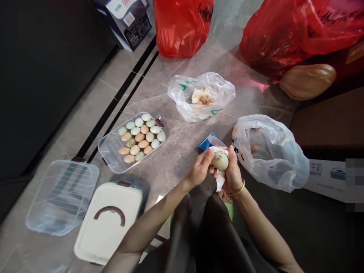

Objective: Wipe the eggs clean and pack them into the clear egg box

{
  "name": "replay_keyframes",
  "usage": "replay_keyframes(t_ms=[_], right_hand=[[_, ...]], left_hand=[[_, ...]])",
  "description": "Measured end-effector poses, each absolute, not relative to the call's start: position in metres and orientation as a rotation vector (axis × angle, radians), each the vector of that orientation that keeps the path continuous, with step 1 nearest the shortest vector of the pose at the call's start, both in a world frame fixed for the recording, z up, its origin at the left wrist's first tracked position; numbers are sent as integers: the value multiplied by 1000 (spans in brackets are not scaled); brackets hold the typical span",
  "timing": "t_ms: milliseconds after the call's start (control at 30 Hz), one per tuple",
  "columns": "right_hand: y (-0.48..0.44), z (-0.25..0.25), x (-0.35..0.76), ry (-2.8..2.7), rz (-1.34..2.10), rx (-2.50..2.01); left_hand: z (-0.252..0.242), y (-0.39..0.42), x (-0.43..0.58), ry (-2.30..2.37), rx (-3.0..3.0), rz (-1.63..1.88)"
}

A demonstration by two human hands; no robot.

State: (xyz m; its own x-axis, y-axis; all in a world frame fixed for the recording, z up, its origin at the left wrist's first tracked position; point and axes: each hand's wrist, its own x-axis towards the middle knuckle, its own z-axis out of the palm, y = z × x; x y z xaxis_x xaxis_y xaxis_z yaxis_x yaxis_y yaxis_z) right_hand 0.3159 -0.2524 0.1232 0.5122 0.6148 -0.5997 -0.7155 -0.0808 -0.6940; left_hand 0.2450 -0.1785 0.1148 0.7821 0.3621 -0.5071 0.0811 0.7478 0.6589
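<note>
Holding egg (220, 161); grey tiled floor (178, 161) beneath

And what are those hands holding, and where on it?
A pale greenish egg, held around its sides between the left hand and the right hand, with white tissue bunched against it.

Yeah, that's somebody's home: grey tiled floor (163, 85) with black inlay strips (124, 85), a green slipper (229, 212) on a foot (223, 197), red plastic bags (183, 32) at the far side, a clear egg box (110, 152) on the left. Dark surface (51, 68) beyond might be a cabinet, too murky to tell.
</note>
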Motion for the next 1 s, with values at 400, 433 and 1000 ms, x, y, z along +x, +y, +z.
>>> replay_keyframes(t_ms=[400, 433, 1000], right_hand=[[-266, 98, 318, -835, 367, -1764], [-265, 99, 320, -847, 310, -1804], [-272, 97, 337, -1232, -82, -2014]], left_hand=[[108, -175, 253, 799, 513, 388], [112, -174, 252, 756, 479, 371], [107, -165, 248, 683, 703, 386]])
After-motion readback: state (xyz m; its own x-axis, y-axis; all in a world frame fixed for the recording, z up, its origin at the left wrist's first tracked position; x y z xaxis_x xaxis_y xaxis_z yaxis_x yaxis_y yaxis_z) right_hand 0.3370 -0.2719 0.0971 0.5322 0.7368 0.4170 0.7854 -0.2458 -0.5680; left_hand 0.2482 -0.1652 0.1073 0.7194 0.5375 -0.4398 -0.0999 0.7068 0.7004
